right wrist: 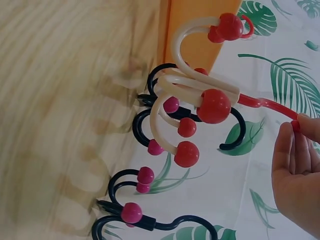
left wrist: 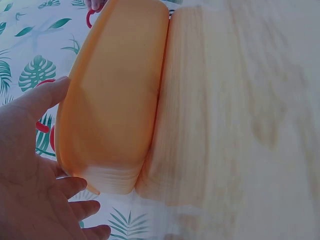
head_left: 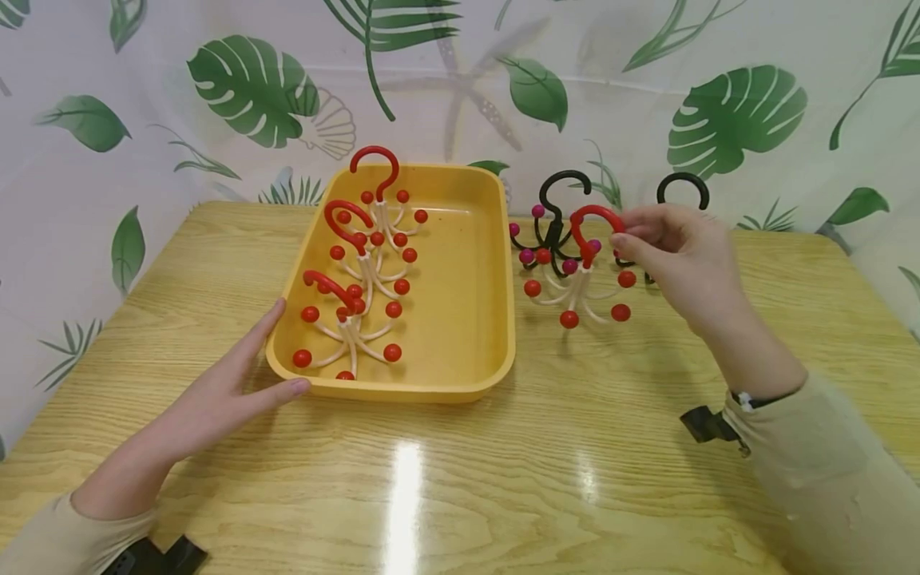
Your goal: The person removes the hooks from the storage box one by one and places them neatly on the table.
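Note:
My right hand (head_left: pixel 686 267) pinches the red hook of a claw-shaped bag hanger (head_left: pixel 580 279), which has white curved arms tipped with red balls. It hangs above the table, right of the yellow tray (head_left: pixel 402 393). In the right wrist view, fingertips and thumb meet on the end of its red hook (right wrist: pixel 270 104). At the tray's near left corner rests my left hand (head_left: pixel 216 399), thumb and fingers spread against the rim. Three similar red-and-white hangers (head_left: pixel 350 331) stand in a row along the tray's left side, hooks up.
Behind the held hanger stands a black hanger (head_left: pixel 553 235) with magenta balls. Another black hanger (head_left: pixel 683 180) is partly hidden by my right hand. A leaf-patterned cloth (head_left: pixel 460 80) hangs at the back of the wooden table (head_left: pixel 503 487).

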The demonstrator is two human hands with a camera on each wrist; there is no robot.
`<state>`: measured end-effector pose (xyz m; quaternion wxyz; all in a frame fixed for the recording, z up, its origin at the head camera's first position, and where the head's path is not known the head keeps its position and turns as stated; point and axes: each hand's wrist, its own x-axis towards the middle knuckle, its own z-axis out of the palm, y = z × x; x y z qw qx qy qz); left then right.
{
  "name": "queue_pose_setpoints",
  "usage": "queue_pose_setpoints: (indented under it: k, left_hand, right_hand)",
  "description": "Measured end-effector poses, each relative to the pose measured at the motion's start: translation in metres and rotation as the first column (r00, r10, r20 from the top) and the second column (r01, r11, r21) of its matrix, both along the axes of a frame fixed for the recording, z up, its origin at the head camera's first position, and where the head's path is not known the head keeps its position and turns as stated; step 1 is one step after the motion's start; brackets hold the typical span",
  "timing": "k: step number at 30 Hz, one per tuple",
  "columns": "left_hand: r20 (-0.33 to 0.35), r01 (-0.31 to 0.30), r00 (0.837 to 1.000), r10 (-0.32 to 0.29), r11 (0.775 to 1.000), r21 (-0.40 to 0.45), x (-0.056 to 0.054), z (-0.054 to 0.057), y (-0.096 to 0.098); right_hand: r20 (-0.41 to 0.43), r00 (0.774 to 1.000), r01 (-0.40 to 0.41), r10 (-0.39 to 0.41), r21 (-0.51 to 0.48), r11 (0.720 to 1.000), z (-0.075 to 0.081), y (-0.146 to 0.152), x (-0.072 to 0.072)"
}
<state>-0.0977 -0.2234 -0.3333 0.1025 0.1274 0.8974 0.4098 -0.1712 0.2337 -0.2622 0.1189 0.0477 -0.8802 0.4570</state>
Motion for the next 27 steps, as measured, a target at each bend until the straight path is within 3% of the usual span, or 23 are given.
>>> queue_pose_setpoints:
  k: [12,27]
  left_hand:
    - [0.007,-0.005,1.000,0.005,1.000,-0.011,0.000,0.000,0.000]
    - [0.013,-0.006,1.000,0.007,1.000,-0.012,0.000,0.000,0.000]
  right_hand:
    - [-0.007,1.000,0.012,-0.013,-0.056,0.998,-0.018,0.000,-0.003]
    - [0.022,1.000,0.012,-0.011,-0.041,0.999,-0.025,0.002,-0.001]
